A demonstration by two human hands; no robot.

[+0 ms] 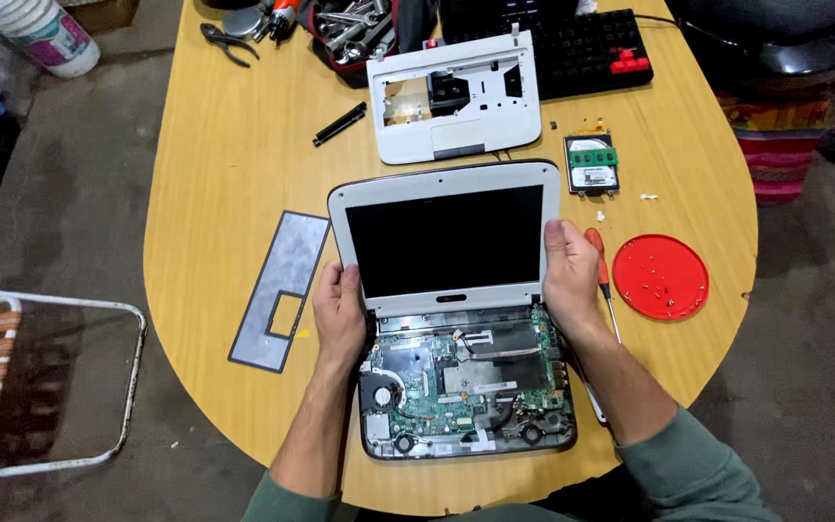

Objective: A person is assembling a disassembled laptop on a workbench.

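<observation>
A small white laptop lies open on the wooden table (pixel 224 145), its dark screen (pixel 446 242) laid back flat. Its base (pixel 466 387) has no top cover, so the green circuit board, fan and cables show. My left hand (pixel 340 314) grips the lower left corner of the screen frame. My right hand (pixel 569 271) grips the frame's right edge, thumb on the bezel. The removed white palmrest cover (pixel 456 106) lies just beyond the screen.
A red-handled screwdriver (pixel 603 285) and a red lid with screws (pixel 660 277) lie right of my right hand. A hard drive with a memory stick (pixel 591 164), a black keyboard (pixel 591 48), a grey metal plate (pixel 280 288), pliers (pixel 224 43) and a tool bag (pixel 350 29) surround the laptop.
</observation>
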